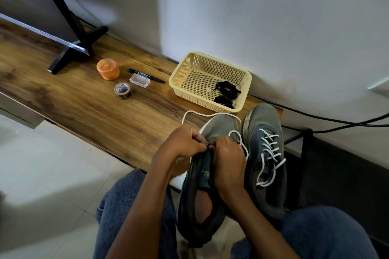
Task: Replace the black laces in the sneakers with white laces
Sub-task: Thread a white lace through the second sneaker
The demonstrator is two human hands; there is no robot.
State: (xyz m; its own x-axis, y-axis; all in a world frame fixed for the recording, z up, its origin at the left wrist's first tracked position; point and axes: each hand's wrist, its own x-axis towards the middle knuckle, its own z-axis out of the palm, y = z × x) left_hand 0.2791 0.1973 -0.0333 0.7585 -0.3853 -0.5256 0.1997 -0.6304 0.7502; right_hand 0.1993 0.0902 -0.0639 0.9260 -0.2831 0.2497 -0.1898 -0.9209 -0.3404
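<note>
Two grey sneakers lie at the table's near right edge. The right sneaker (266,153) carries a white lace threaded through its eyelets. The left sneaker (202,187) hangs partly over the edge towards my lap. My left hand (182,143) and my right hand (228,160) meet over its eyelets, fingers curled, pinching the eyelet flaps and a white lace (195,114) that loops out across the toe and the table. Which eyelet they work on is hidden by the fingers. Two black laces (227,91) lie bundled in the cream basket (183,75).
On the wooden table (94,107) stand an orange container (108,69), a black marker (146,75), a small clear box (139,81) and a tape roll (123,90). A black stand (69,27) rises at the left. Cables (336,122) run along the wall at the right.
</note>
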